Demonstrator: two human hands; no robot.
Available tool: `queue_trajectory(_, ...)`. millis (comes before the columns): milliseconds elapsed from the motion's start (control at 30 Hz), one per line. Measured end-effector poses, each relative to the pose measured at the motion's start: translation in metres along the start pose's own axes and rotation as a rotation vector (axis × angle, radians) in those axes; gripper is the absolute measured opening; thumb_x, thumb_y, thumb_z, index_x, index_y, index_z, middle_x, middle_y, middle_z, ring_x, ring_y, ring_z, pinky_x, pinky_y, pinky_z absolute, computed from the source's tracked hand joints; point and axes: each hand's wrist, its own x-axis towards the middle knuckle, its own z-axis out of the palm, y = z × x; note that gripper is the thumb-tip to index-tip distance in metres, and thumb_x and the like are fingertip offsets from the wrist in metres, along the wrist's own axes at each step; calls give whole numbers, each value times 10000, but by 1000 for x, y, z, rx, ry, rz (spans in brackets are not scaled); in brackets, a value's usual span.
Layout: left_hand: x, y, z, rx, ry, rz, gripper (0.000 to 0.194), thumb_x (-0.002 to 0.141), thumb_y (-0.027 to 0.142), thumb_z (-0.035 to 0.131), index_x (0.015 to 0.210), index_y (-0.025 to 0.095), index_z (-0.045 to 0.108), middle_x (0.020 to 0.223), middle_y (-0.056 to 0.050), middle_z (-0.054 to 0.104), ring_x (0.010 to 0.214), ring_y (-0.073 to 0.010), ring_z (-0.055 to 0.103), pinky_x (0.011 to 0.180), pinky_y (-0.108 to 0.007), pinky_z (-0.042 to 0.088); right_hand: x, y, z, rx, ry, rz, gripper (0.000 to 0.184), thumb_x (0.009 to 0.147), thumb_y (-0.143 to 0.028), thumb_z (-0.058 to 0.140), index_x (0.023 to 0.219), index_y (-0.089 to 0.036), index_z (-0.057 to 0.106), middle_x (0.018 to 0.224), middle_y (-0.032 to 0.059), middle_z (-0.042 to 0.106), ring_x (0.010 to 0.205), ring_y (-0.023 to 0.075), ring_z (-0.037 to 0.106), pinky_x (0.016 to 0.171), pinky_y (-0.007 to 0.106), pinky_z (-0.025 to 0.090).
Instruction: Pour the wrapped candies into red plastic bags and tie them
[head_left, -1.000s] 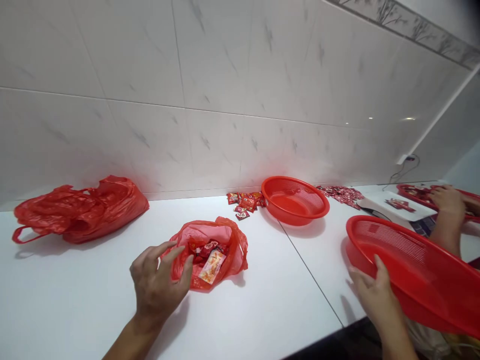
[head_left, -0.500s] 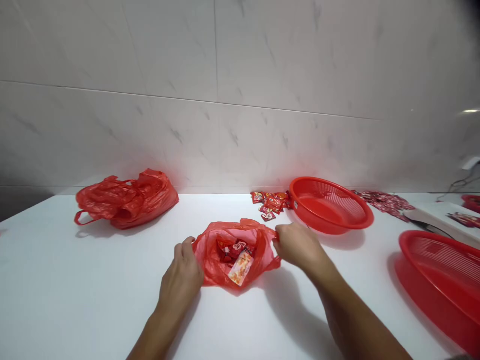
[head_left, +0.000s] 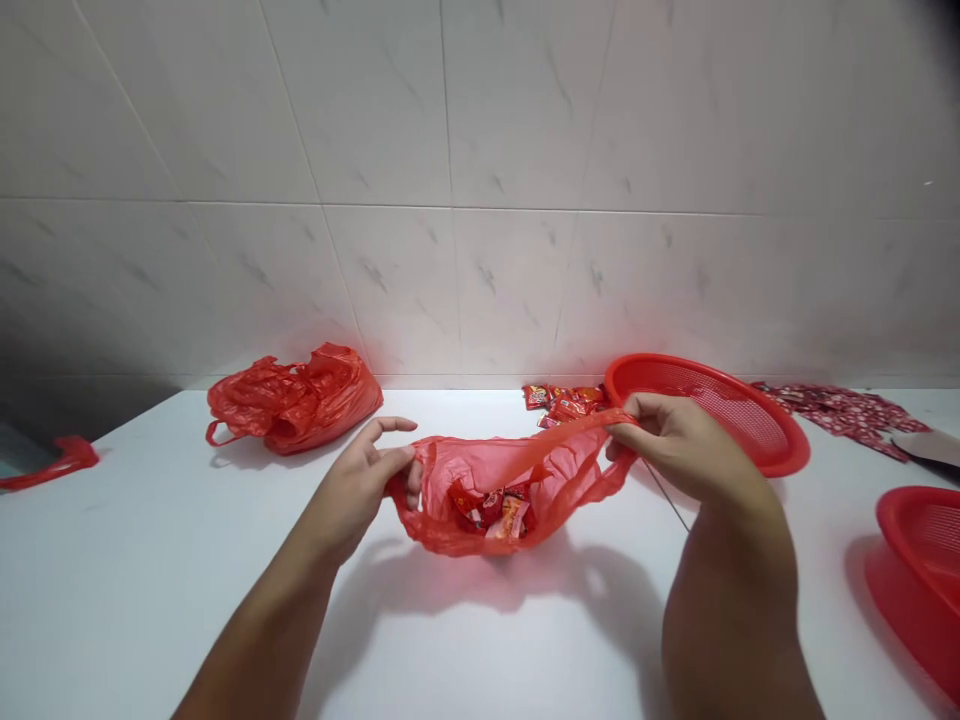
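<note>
Packets (head_left: 495,512) lay inside a red plastic carrier bag (head_left: 466,541), mouth open above the white table (head_left: 450,675). The left hand (head_left: 369,472) gripped the bag's left side; the right hand (head_left: 679,442) pinched its right handle.

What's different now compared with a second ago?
The right hand has left the near basket and grips the open bag. The left hand, earlier spread at that bag's edge, now holds its left side. The bag is stretched wider and seems raised. The crumpled bag and far basket stayed put.
</note>
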Motion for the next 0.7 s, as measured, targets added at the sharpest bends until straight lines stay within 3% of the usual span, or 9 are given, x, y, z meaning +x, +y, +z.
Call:
queue_trajectory(167, 18, 47, 21, -28, 45, 272, 413, 848, 333, 806, 1157, 186, 575, 913, -53, 748, 735, -149, 677, 681, -272, 561, 4, 11, -9, 449, -34, -25, 359, 888, -532, 742, 813, -196, 637, 634, 23, 671, 620, 173, 637, 624, 291, 513)
queue_trajectory(267, 19, 60, 42, -7, 87, 392, 480, 801, 295, 847, 1215, 184, 631, 1156, -119, 754, 1002, -218, 731, 825, -319, 620, 4, 20, -15, 538, -8, -94, 385, 890, -521, 747, 724, -180, 677, 617, 30, 642, 556, 139, 554, 580, 283, 481)
queue_trajectory(333, 16, 62, 54, 26, 121, 442, 550, 795, 302, 857, 1290, 192, 644, 1213, -126, 754, 1110, -251, 731, 927, -364, 630, 4, 24, -19, 542, 54, -114, 391, 884, -505, 753, 676, -180, 690, 648, 44, 647, 582, 142, 552, 592, 283, 478)
queue_trajectory(433, 14, 56, 65, 68, 189, 436, 543, 808, 367, 863, 1289, 193, 684, 1179, -119, 782, 1088, -272, 762, 980, -411, 637, 4, 25, -23, 598, 151, -139, 371, 850, -465, 775, 609, -198, 681, 688, 46, 632, 674, 166, 585, 628, 282, 493)
queue_trajectory(533, 16, 47, 66, 172, 292, 418, 388, 829, 437, 849, 1117, 188, 769, 1064, -104, 814, 1009, -272, 787, 932, -391, 656, 6, 23, -24, 764, 193, -127, 347, 812, -404, 762, 542, -220, 644, 826, 78, 707, 858, 226, 675, 665, 298, 524)
queue_trajectory(700, 21, 44, 68, 322, 353, 484, 225, 863, 424, 805, 906, 203, 794, 835, -46, 795, 765, -209, 765, 734, -311, 647, 10, 27, -21, 921, 177, -122, 299, 864, -453, 651, 640, -257, 687, 1124, 92, 787, 1300, 345, 637, 961, 473, 576)
